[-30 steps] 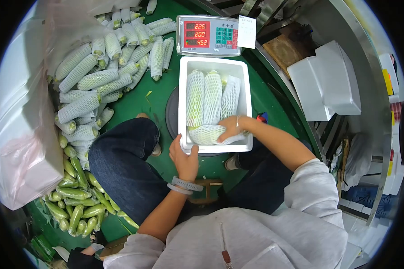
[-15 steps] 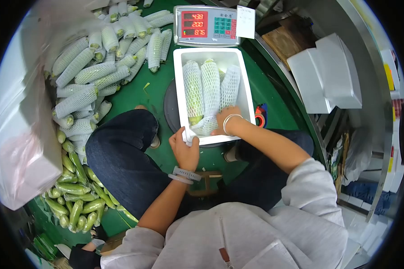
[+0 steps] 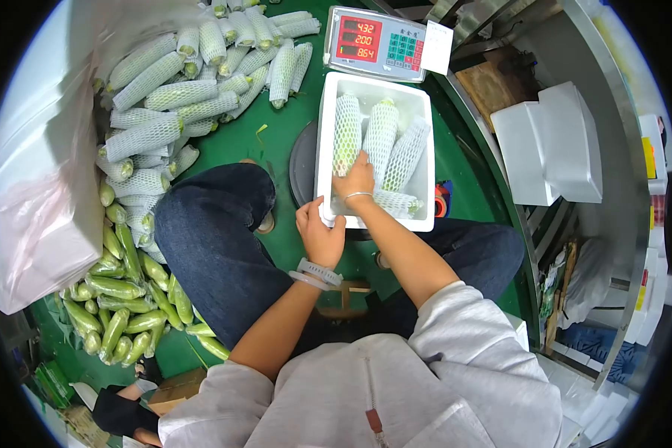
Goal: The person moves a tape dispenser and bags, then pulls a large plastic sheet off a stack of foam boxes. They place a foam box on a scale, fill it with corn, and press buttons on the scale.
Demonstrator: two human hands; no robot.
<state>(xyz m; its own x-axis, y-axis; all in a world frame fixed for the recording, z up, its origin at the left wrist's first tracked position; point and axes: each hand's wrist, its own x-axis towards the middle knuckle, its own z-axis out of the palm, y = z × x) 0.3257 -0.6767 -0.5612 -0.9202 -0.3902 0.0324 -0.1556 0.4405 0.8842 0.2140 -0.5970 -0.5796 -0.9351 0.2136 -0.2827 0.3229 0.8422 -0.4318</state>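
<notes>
A white foam box (image 3: 323,160) stands on a round dark platform (image 3: 303,164). Inside it lie several pale green vegetables in white foam netting, three lengthwise (image 3: 381,138) and one crosswise (image 3: 397,203) at the near end. My left hand (image 3: 321,233) is closed on the box's near left corner, with something white at its fingertips. Inside the box, my right hand (image 3: 355,182) reaches down to the lower end of the left netted vegetable (image 3: 346,134); its fingers are partly hidden.
Beyond the box is a scale (image 3: 377,43) with red digits. Netted vegetables (image 3: 164,93) and bagged green ones (image 3: 127,313) are heaped at left. A red tape dispenser (image 3: 442,200) lies right of the box. Foam boxes (image 3: 549,145) stand farther right.
My right hand has moved left inside the box, from the crosswise vegetable to the left one. The crosswise vegetable now sits farther right. The scale's digits have changed, and the whole view has shifted.
</notes>
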